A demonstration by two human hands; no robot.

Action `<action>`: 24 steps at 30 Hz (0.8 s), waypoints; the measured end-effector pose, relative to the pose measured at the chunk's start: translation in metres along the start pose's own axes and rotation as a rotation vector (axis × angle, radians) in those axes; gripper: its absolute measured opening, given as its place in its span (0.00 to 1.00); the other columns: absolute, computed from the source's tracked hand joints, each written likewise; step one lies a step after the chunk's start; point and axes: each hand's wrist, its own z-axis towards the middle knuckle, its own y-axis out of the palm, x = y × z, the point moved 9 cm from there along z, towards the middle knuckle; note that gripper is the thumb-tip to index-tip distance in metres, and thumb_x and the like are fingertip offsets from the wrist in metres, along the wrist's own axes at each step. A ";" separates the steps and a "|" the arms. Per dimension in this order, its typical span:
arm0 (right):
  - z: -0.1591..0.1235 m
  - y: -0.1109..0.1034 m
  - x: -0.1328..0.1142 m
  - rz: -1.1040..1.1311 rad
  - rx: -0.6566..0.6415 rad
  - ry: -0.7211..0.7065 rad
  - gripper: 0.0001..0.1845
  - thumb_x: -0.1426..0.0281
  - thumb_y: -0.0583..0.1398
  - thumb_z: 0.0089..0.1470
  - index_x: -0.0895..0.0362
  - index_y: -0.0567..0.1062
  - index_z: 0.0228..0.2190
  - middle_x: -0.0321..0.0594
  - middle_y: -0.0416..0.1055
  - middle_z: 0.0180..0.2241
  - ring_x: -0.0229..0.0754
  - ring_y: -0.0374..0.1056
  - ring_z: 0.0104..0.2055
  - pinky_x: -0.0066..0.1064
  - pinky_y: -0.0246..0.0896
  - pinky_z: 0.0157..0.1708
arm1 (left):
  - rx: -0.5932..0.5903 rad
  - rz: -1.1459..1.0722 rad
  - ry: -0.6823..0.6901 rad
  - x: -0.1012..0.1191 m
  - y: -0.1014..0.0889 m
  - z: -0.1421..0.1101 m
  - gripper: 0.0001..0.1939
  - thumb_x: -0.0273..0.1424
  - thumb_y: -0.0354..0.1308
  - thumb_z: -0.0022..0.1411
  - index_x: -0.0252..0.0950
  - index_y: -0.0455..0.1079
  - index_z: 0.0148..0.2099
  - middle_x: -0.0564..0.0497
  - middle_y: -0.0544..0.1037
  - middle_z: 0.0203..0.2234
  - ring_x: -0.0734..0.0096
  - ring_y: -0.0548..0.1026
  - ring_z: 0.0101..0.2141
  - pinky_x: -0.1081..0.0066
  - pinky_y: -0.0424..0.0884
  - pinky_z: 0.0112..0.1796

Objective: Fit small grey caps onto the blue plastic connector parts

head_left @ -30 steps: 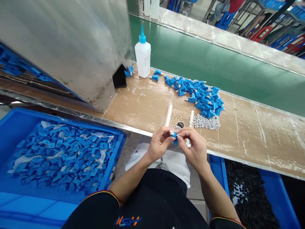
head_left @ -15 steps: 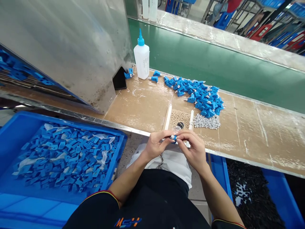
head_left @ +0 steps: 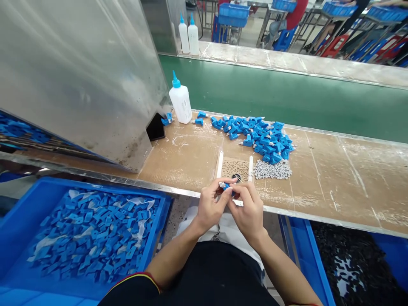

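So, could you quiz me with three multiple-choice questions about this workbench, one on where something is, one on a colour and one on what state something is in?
1. Where is the squeeze bottle?
A. On the bench
B. Inside a crate
C. On the floor

2. What colour is the small pile beside the blue pile?
A. Red
B. Grey
C. Green

3. What state is the small blue part in?
A. Lying on the bench
B. Sitting in the bottle's nozzle
C. Held between the left hand and right hand

1: A, since the bottle stands upright on the bench's far side.
2: B, since its tiny pieces look grey.
3: C, since the fingers of both hands pinch it above the bench edge.
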 end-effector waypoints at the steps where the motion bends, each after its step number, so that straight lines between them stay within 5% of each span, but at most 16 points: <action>1: 0.002 -0.001 -0.001 -0.014 0.012 -0.002 0.03 0.74 0.59 0.63 0.54 0.72 0.36 0.36 0.68 0.30 0.37 0.67 0.30 0.28 0.66 0.29 | -0.005 0.013 0.005 0.002 0.002 0.002 0.14 0.36 0.56 0.70 0.33 0.74 0.51 0.41 0.82 0.48 0.66 0.83 0.40 0.71 0.79 0.41; 4: 0.006 -0.006 0.008 -0.033 0.039 0.017 0.04 0.74 0.58 0.63 0.54 0.72 0.36 0.36 0.67 0.30 0.36 0.66 0.29 0.28 0.64 0.29 | -0.068 0.062 0.005 0.002 0.010 0.015 0.14 0.37 0.55 0.71 0.34 0.74 0.52 0.42 0.83 0.45 0.67 0.83 0.38 0.72 0.78 0.39; 8: 0.005 -0.038 0.061 -0.149 0.039 0.099 0.04 0.68 0.58 0.62 0.54 0.74 0.38 0.38 0.71 0.32 0.39 0.66 0.29 0.31 0.63 0.31 | -0.451 0.256 0.061 -0.007 0.046 0.070 0.17 0.36 0.60 0.67 0.36 0.73 0.55 0.43 0.82 0.46 0.63 0.82 0.42 0.68 0.78 0.42; 13: -0.005 -0.145 0.207 -0.698 -0.013 0.519 0.11 0.65 0.57 0.56 0.58 0.76 0.35 0.50 0.73 0.34 0.51 0.68 0.36 0.39 0.61 0.36 | -0.242 1.052 0.167 -0.026 0.049 0.187 0.13 0.21 0.51 0.68 0.31 0.75 0.50 0.37 0.79 0.49 0.54 0.76 0.51 0.55 0.71 0.53; 17: -0.023 -0.230 0.295 -1.036 -0.183 0.873 0.16 0.69 0.55 0.58 0.64 0.79 0.40 0.59 0.74 0.39 0.58 0.70 0.43 0.42 0.58 0.40 | -0.272 1.327 0.146 -0.045 0.068 0.215 0.19 0.16 0.44 0.67 0.25 0.74 0.49 0.29 0.76 0.49 0.46 0.71 0.56 0.53 0.68 0.53; 19: -0.028 -0.251 0.313 -1.099 -0.235 0.944 0.16 0.69 0.55 0.60 0.66 0.79 0.40 0.62 0.74 0.40 0.59 0.70 0.46 0.42 0.57 0.40 | -0.274 1.331 0.121 -0.050 0.070 0.214 0.19 0.16 0.43 0.67 0.22 0.74 0.49 0.26 0.75 0.50 0.44 0.71 0.56 0.53 0.69 0.52; 21: -0.023 -0.252 0.310 -1.094 -0.175 0.867 0.14 0.67 0.58 0.60 0.65 0.79 0.39 0.63 0.74 0.42 0.61 0.69 0.49 0.45 0.56 0.41 | -0.272 1.319 0.089 -0.053 0.066 0.209 0.17 0.15 0.45 0.65 0.20 0.74 0.47 0.23 0.73 0.50 0.43 0.74 0.52 0.53 0.71 0.50; 24: -0.009 -0.206 0.273 -0.853 -0.079 0.526 0.11 0.65 0.59 0.59 0.59 0.78 0.36 0.59 0.73 0.41 0.59 0.70 0.46 0.45 0.58 0.40 | -0.280 1.290 0.060 -0.054 0.051 0.202 0.14 0.14 0.48 0.63 0.22 0.74 0.45 0.24 0.73 0.50 0.46 0.77 0.47 0.54 0.72 0.48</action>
